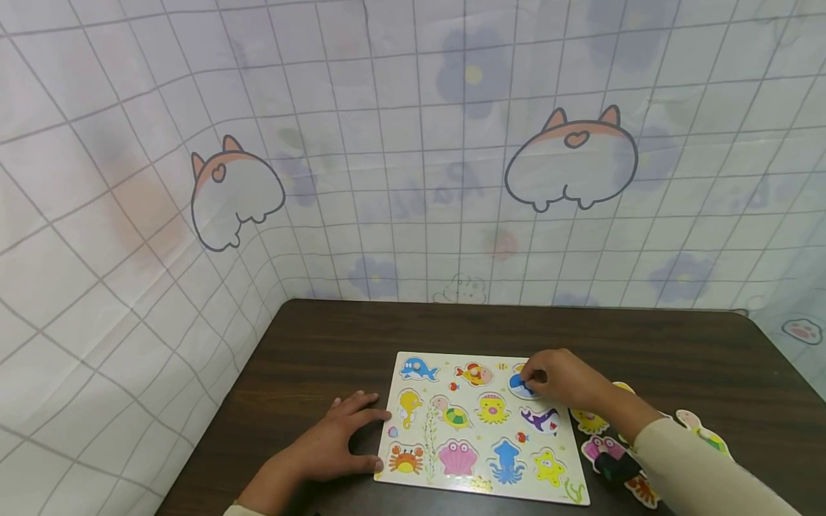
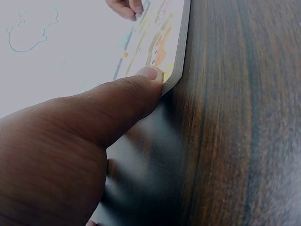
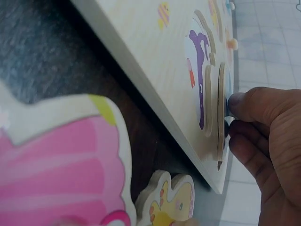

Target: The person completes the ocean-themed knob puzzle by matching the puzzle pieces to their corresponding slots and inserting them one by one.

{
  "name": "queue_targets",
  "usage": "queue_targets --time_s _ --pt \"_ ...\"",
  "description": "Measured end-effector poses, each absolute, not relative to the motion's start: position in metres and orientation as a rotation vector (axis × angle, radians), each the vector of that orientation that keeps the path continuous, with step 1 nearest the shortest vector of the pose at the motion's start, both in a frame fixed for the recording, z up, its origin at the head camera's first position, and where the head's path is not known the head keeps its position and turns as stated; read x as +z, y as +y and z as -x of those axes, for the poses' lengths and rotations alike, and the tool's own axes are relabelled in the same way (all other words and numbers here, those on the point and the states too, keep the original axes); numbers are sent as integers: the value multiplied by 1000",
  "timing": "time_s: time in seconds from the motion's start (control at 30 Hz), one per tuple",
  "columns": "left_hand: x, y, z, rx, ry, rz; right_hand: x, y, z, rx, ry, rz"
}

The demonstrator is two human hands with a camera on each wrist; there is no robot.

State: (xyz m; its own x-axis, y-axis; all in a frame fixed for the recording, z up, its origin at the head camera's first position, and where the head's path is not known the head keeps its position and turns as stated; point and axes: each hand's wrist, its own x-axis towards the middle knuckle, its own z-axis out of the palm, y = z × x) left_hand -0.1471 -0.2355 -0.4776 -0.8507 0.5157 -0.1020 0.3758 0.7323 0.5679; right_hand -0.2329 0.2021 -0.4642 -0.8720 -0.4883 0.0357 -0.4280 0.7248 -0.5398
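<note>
A wooden puzzle board with sea-animal pictures lies flat on the table. My right hand pinches a blue puzzle piece over the top right recess. In the right wrist view the piece is seen edge-on, at or just above the board's face; I cannot tell whether it is seated. My left hand rests at the board's left edge, fingers spread, thumb touching the near corner. A whale piece and a fish piece with knobs sit in the top row. Crab, shell, squid and starfish pictures line the near row.
Several loose pieces lie right of the board, partly under my right forearm: a yellow octopus, a pink shell, a turtle and others. The dark wooden table meets a grid-patterned cloth backdrop behind and at the left.
</note>
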Motion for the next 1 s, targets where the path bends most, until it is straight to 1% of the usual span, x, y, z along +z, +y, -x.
queue_targets --time_s 1.0 --pt "-477 -234 147 780 2697 -704 -465 200 235 -728 2830 757"
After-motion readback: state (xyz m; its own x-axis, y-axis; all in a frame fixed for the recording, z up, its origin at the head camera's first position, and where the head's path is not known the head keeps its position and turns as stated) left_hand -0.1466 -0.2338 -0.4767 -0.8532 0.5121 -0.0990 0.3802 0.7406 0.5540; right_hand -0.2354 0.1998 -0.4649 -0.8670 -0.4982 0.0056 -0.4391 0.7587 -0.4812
